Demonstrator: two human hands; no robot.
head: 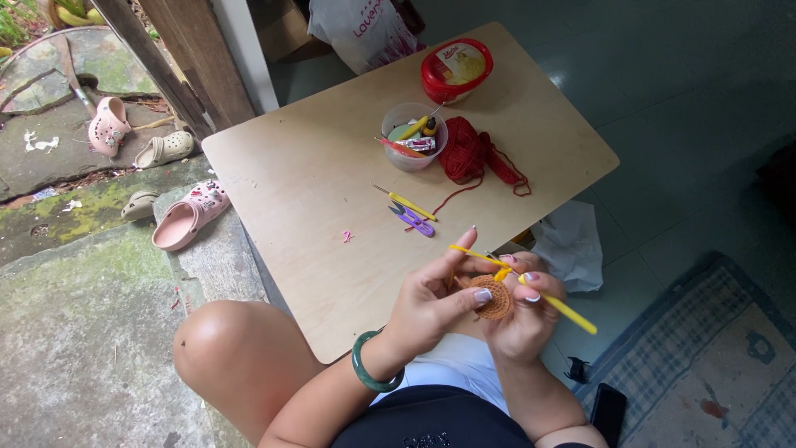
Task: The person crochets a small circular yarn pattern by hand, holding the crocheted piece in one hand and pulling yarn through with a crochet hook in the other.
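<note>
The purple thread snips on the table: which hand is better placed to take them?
Probably the left hand. It pinches only the orange crochet disc and lies nearer the purple thread snips. The right hand holds the yellow crochet hook, so it is busy.

Head camera looks steeply down, close over the table (332, 174) (single view).

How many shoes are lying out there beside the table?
4: a pink clog and a beige clog near the wooden post, a small beige clog on the mossy stone, and a pink clog nearest the table. Others may be hidden.
</note>
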